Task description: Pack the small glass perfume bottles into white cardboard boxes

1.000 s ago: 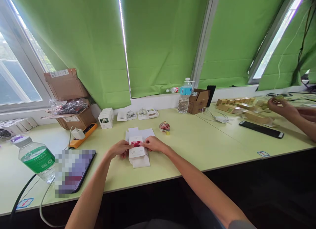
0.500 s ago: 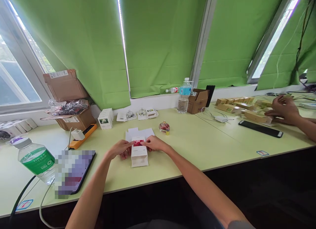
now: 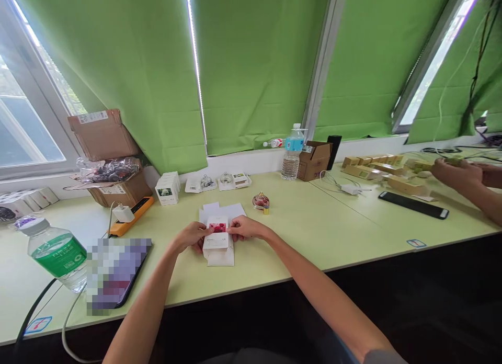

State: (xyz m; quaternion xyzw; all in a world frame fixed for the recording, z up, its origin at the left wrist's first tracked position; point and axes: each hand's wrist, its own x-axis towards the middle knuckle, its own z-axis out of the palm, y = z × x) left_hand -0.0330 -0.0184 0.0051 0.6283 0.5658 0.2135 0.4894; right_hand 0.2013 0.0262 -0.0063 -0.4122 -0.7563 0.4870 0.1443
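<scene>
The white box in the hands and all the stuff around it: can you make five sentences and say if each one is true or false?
1. The left hand and the right hand both hold the white box. True.
2. The left hand holds the little red bottle. False: it rests on the table, touched by no hand.
3. The power strip is orange. True.
4. The blinds are red. False: they are green.
5. The bottle with the green label is near the left arm. True.
</scene>
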